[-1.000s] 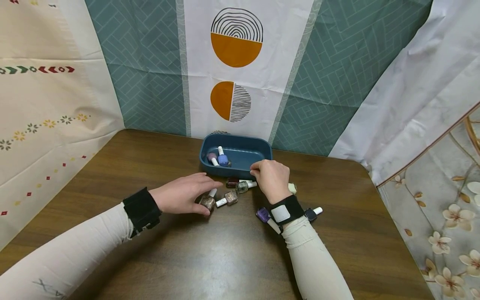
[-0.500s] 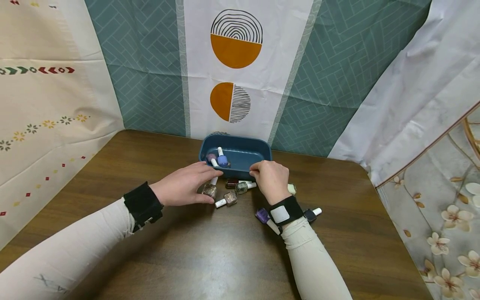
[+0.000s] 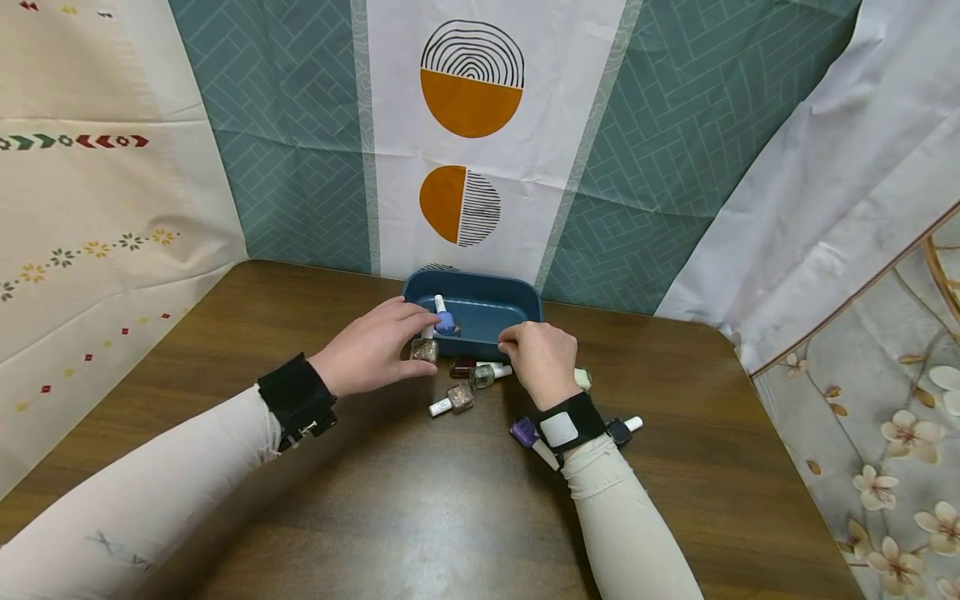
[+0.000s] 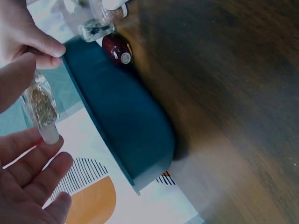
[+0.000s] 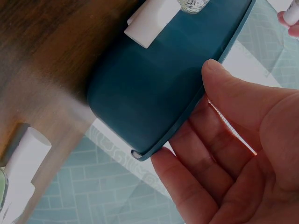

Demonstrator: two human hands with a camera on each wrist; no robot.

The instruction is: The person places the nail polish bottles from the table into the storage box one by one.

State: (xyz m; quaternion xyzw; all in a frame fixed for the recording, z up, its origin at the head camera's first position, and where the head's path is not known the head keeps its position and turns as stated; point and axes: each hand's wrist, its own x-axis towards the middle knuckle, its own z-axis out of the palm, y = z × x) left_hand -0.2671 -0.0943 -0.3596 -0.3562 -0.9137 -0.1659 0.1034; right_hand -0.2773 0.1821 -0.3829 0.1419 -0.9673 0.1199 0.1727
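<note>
My left hand [image 3: 381, 346] holds a gold-glitter nail polish bottle [image 3: 424, 349] between thumb and fingers, at the near left edge of a dark blue bin [image 3: 480, 348]. In the left wrist view, the fingers touch the white cap of this glitter bottle [image 4: 42, 105]. My right hand [image 3: 542, 354] pinches the bin's near rim on the right side, thumb outside and fingers over the edge, as the right wrist view shows. Inside the bin lies a blue polish bottle [image 3: 446, 322] with a white cap; the left hand covers the bin's left end.
In front of the bin lie a dark red bottle [image 3: 462, 367], a dark glitter bottle [image 3: 482, 377] and a pinkish glitter bottle [image 3: 460, 397]. Around the right wrist are a purple bottle [image 3: 524, 431], a black bottle [image 3: 618, 431] and a pale green bottle [image 3: 582, 378].
My left hand has picked up the gold-glitter bottle from the table and carried it forward and up to the bin's left edge. The right hand has stayed on the rim.
</note>
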